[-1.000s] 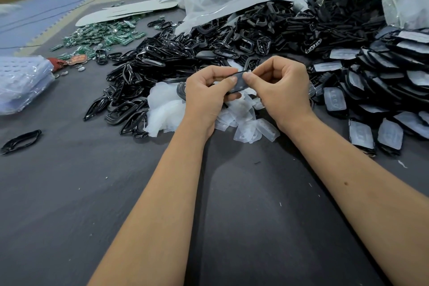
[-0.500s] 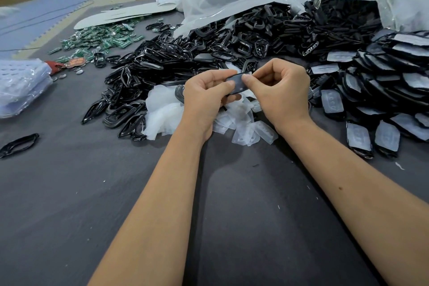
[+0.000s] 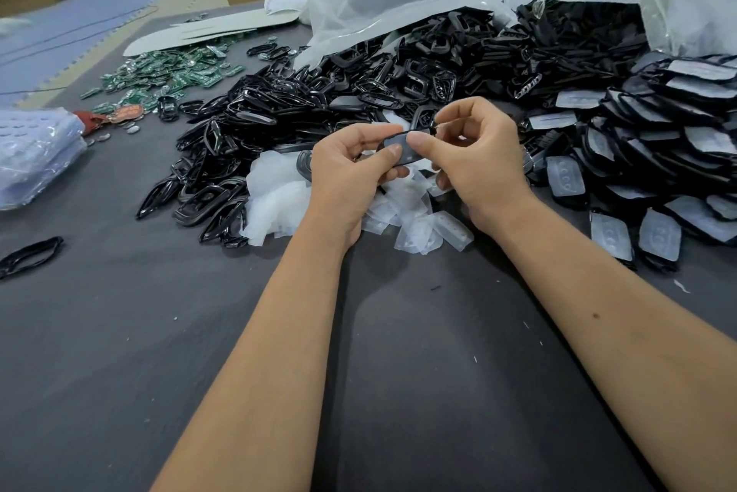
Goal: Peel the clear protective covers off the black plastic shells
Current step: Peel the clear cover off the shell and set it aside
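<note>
Most of the small black plastic shell (image 3: 404,150) is hidden behind thumbs and curled fingers; only its pale-filmed middle shows, so whether the clear cover has begun to lift is hard to tell. The left hand (image 3: 351,176) pinches its left end and the right hand (image 3: 474,160) pinches its right end, both closed on it. It is held above the heap of peeled clear plastic covers (image 3: 414,220) on the dark grey surface (image 3: 399,392), its long axis running left to right, the right end seemingly tilted slightly up.
</note>
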Motion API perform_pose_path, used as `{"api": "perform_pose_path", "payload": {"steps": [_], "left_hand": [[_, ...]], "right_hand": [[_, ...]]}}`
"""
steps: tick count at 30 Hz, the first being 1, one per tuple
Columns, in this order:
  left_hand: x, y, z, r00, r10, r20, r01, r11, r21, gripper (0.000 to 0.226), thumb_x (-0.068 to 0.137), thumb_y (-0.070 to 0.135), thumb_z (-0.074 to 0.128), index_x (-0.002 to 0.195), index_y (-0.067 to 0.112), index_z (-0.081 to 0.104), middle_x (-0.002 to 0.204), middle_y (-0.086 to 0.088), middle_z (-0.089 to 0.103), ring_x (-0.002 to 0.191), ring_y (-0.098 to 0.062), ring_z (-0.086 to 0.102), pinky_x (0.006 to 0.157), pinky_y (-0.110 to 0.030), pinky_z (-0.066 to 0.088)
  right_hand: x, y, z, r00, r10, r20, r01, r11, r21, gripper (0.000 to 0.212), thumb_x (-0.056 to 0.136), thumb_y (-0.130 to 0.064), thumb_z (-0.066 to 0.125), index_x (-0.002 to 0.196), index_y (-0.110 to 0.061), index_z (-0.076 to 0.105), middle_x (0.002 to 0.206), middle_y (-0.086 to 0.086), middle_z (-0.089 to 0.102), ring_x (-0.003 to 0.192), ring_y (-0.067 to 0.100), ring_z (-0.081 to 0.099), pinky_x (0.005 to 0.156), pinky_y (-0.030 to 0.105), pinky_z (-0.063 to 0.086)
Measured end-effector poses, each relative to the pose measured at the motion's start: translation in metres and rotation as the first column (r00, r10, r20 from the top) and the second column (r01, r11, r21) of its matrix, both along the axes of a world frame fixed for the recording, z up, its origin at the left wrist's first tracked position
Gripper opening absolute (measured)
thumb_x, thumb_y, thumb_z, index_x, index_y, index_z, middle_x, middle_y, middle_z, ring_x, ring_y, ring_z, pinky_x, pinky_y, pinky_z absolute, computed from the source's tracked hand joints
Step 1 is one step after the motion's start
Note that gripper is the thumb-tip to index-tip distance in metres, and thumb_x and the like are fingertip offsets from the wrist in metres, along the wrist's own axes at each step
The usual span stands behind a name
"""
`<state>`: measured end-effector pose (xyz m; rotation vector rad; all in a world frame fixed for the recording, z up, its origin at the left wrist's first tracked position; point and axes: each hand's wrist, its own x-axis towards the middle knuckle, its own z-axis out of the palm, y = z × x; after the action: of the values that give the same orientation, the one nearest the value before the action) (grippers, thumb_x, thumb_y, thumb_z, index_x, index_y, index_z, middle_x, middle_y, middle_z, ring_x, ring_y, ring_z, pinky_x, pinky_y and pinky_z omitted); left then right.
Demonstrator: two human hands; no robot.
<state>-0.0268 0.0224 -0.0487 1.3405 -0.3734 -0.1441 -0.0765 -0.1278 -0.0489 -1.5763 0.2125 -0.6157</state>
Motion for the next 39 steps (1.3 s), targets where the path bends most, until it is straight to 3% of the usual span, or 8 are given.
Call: {"api": "perform_pose_path", "payload": {"steps": [3, 8, 15, 23, 28, 34, 39], "left_hand": [[-0.0004, 0.0, 0.0, 0.999, -0.023, 0.028, 0.022, 1.0, 0.007, 0.021, 0.09, -0.01, 0.069, 0.101, 0.006, 0.076, 0.086, -0.008, 0.076, 0.079, -0.023, 0.074, 0.067, -0.021, 0.057], [-0.0005, 0.0002, -0.0007, 0.997, -0.058, 0.047, 0.057, 0.998, 0.011, 0.022, 0.091, -0.009, 0.068, 0.1, 0.009, 0.076, 0.089, -0.006, 0.078, 0.086, -0.027, 0.077, 0.068, -0.021, 0.057], [0.0024, 0.0004, -0.0014, 0.999, -0.05, 0.016, 0.05, 0.999, -0.002, 0.025, 0.09, -0.008, 0.068, 0.095, 0.014, 0.079, 0.085, -0.007, 0.075, 0.07, -0.019, 0.071, 0.068, -0.024, 0.058], [0.0037, 0.0011, -0.0018, 0.998, 0.023, -0.056, -0.024, 1.0, -0.013, 0.02, 0.091, -0.011, 0.066, 0.103, 0.003, 0.076, 0.08, -0.011, 0.072, 0.058, -0.016, 0.065, 0.064, -0.021, 0.055], [0.0034, 0.0009, -0.0021, 0.998, 0.001, -0.062, -0.002, 1.0, -0.016, 0.019, 0.094, -0.008, 0.063, 0.102, 0.003, 0.077, 0.085, -0.015, 0.076, 0.059, -0.016, 0.065, 0.064, -0.021, 0.055], [0.0019, 0.0, -0.0031, 0.998, 0.047, 0.039, -0.051, 0.994, 0.092, 0.018, 0.086, -0.003, 0.077, 0.099, 0.009, 0.076, 0.077, -0.005, 0.075, 0.06, -0.014, 0.067, 0.062, -0.025, 0.056], [0.0009, 0.0014, -0.0002, 0.999, 0.048, -0.023, -0.045, 0.992, 0.118, 0.022, 0.086, -0.008, 0.074, 0.101, 0.008, 0.076, 0.072, -0.004, 0.072, 0.057, -0.012, 0.065, 0.061, -0.026, 0.057]], "right_hand": [[0.0007, -0.0001, 0.001, 0.994, 0.1, -0.032, -0.099, 0.995, 0.016, 0.028, 0.08, -0.019, 0.091, 0.093, -0.007, 0.069, 0.073, 0.006, 0.065, 0.055, 0.015, 0.056, 0.042, 0.026, 0.045], [0.0006, 0.0002, 0.0001, 0.994, 0.112, -0.013, -0.111, 0.993, 0.043, 0.016, 0.085, -0.01, 0.086, 0.084, -0.005, 0.071, 0.06, -0.001, 0.066, 0.047, 0.012, 0.055, 0.042, 0.025, 0.045], [-0.0002, 0.0013, 0.0012, 0.995, 0.094, -0.021, -0.092, 0.993, 0.08, 0.016, 0.093, -0.011, 0.078, 0.091, 0.004, 0.074, 0.063, 0.005, 0.068, 0.048, 0.015, 0.059, 0.043, 0.027, 0.051], [-0.0003, -0.0013, 0.0046, 0.992, 0.096, -0.078, -0.088, 0.99, 0.107, 0.034, 0.101, -0.032, 0.069, 0.076, -0.01, 0.075, 0.066, 0.005, 0.068, 0.053, 0.021, 0.063, 0.047, 0.032, 0.055], [-0.0012, 0.0008, 0.0012, 0.998, 0.017, -0.061, -0.02, 0.999, -0.036, 0.014, 0.095, -0.017, 0.076, 0.086, -0.006, 0.077, 0.065, 0.006, 0.069, 0.052, 0.018, 0.062, 0.046, 0.03, 0.053], [-0.0032, 0.0025, 0.0006, 0.998, -0.029, -0.048, 0.022, 0.99, -0.137, 0.012, 0.093, -0.016, 0.078, 0.085, -0.008, 0.076, 0.059, 0.002, 0.069, 0.044, 0.014, 0.062, 0.043, 0.026, 0.05], [-0.0028, 0.0041, 0.0, 0.998, -0.025, -0.057, 0.013, 0.981, -0.196, 0.009, 0.095, -0.012, 0.075, 0.087, -0.009, 0.075, 0.061, -0.001, 0.069, 0.051, 0.015, 0.068, 0.047, 0.028, 0.055]]}}
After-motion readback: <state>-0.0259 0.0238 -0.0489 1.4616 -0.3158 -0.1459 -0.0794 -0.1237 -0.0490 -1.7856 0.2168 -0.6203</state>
